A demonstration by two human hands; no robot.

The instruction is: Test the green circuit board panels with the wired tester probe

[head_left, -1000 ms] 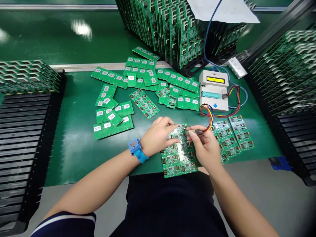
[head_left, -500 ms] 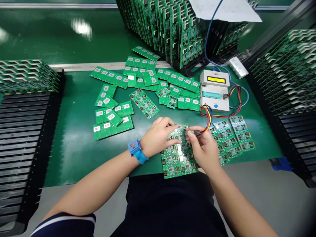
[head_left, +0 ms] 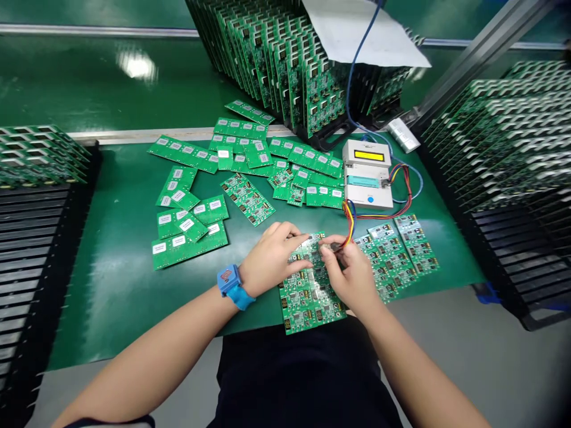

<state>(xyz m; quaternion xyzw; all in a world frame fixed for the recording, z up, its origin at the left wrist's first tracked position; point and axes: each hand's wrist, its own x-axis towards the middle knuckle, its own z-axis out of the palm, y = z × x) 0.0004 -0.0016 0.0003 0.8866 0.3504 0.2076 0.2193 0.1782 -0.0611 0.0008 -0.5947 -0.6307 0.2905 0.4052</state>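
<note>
Although the whole scene sits farther left and a little lower in the frame than half a second ago, both hands keep their places at the circuit board panel (head_left: 303, 306), lower centre, on the near edge of the bench (head_left: 120, 285). The left hand (head_left: 272, 255) rests on its upper left part, thumb and forefinger spread apart. With the right hand (head_left: 357, 276), the fingers pinch a connector (head_left: 329, 246) over the panel's upper right; coloured wires (head_left: 349, 224) rise from it beside the pale device (head_left: 368, 196), right of centre, its display yellow as before.
</note>
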